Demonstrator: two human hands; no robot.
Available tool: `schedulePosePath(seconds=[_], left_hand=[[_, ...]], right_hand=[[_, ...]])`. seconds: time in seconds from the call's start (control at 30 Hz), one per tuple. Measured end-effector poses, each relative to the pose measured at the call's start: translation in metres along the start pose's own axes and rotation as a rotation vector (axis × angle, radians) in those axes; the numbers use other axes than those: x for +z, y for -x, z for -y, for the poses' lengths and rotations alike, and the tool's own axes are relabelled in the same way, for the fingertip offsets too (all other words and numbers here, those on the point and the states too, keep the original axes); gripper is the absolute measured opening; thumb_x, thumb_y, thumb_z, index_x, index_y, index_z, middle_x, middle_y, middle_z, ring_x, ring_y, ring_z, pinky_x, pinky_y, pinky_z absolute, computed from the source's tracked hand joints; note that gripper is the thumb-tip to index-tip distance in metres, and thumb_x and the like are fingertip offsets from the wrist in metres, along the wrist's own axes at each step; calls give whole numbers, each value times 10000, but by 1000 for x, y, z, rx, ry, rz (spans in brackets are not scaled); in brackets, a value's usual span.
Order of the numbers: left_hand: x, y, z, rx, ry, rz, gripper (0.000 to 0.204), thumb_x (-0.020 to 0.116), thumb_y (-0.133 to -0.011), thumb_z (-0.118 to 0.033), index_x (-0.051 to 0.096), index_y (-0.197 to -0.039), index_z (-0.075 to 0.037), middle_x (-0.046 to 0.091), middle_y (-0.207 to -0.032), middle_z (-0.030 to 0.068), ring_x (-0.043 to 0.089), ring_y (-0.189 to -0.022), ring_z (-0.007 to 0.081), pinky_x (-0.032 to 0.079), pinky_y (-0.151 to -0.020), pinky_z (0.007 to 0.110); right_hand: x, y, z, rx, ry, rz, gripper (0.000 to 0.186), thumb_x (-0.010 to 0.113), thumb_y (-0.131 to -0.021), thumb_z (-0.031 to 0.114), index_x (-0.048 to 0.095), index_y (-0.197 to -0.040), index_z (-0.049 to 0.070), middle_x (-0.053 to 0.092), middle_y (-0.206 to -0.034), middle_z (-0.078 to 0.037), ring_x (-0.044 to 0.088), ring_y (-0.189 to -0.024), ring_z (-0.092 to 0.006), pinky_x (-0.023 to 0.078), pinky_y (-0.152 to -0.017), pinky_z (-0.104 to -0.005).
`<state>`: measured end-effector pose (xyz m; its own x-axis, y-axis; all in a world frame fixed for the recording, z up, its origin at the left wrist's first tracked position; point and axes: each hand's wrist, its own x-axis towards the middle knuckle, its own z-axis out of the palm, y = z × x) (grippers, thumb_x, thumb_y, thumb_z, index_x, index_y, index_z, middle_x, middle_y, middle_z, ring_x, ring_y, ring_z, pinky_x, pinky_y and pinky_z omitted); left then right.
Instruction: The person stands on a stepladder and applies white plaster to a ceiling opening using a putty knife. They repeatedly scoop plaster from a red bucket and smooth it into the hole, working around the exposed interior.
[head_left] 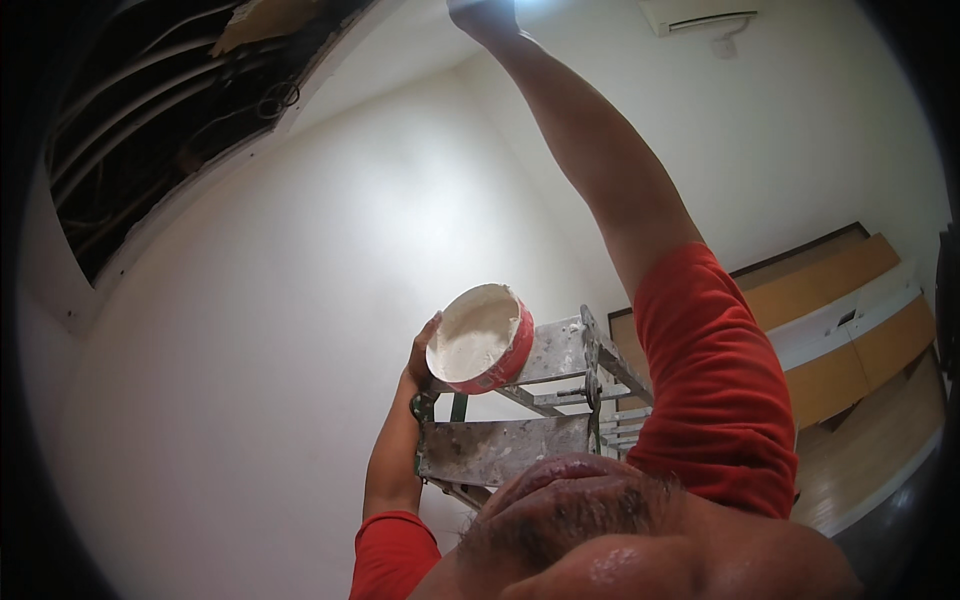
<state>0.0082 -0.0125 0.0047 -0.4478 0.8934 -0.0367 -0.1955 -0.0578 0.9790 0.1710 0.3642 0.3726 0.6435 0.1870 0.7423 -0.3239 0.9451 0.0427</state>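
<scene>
My left hand grips the side of a round red tub, its fingers wrapped round the rim. White paste, like plaster or filler, coats the inside of the tub, which is tilted so that its opening shows. Behind and below it stands a paint-spattered metal stepladder; whether the tub touches its top, I cannot tell. My right arm is raised high toward the ceiling. At the top edge of the head view my right hand is partly cut off beside a bright light, and its fingers and anything in them are hidden.
A torn ceiling opening at the upper left exposes pipes and loose wires. A white wall runs along the left. A white air conditioner hangs at the upper right, and wooden cabinets line the right side.
</scene>
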Motion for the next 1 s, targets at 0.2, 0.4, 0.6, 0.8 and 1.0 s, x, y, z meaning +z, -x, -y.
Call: schedulePosePath(seconds=[0.2,0.4,0.6,0.8,1.0], left_hand=[[-11,-5,8,16,26,-15,619,432,-1072,-491,540,-1402,22,653,-1291,195,666,-1144,284,535,-1004,395],[-12,0,10,14,5,-31,615,412,-1080,-495,544,-1398,15,652,-1292,189,663,-1145,274,533,-1007,389],[-19,-4,14,-11,35,-22,634,416,-1071,-517,549,-1395,12,667,-1270,187,674,-1127,268,538,-1002,388],[-18,-6,9,-15,22,-6,638,426,-1064,-523,548,-1397,6,661,-1283,188,672,-1134,272,536,-1008,388],[-3,-3,5,-11,31,24,646,433,-1061,-523,536,-1412,10,653,-1306,190,669,-1150,276,534,-1016,389]], right_hand=[[23,0,34,171,-108,-11,373,515,-1014,63,622,-1371,42,668,-1291,-236,630,-1212,-413,494,-1042,-458],[-3,-1,36,136,-100,179,367,488,-1030,99,626,-1364,34,652,-1323,-231,618,-1247,-396,487,-1067,-437],[-30,-32,96,268,-127,90,368,482,-1050,149,628,-1368,37,708,-1104,-270,682,-1043,-421,527,-935,-471],[-11,-44,119,148,-52,-37,362,546,-1012,80,632,-1357,16,709,-977,-229,668,-929,-395,525,-835,-485],[10,-31,109,-196,-32,-156,388,560,-981,14,631,-1362,24,710,-998,-237,665,-921,-410,526,-830,-488]])
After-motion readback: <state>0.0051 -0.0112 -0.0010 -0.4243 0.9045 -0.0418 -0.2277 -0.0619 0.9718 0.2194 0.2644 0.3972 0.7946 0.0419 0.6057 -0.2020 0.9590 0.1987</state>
